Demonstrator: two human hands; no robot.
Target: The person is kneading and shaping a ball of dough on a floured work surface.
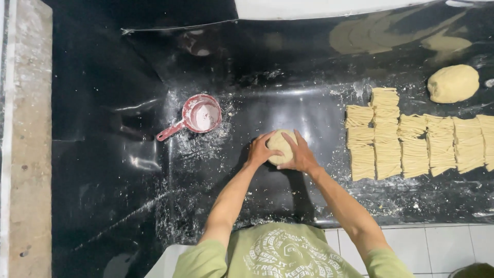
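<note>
1. Dough ball (281, 145): pale tan, matte, rounded and slightly flattened; lies near the middle of the worktop (103, 154), between both hands.
2. Left hand (261, 150): palm down on the ball's left side, fingers curved and closed against the dough; forearm bare and nearly straight, angled up from the lower centre.
3. Right hand (301, 154): laid over the ball's right side and near edge, fingers spread and pressed onto the dough, thumb toward the left hand; forearm bare, angled in from the lower right.
4. Worktop: covered in glossy black sheeting, creased, dusted with white flour around the ball.
5. Scoop (198, 116): round, red or pink, straight handle pointing lower left, inside coated with flour; sits apart from the ball, up and to its left.
6. Noodle bundles (417, 144): fine-cut pale strands folded into flat rectangular stacks, set in rows at right, well apart from the hands.
7. Second dough lump (453, 83): smooth, oval, pale, beyond the noodles at far right.
8. Sleeves (206, 260): light green, short.
</note>
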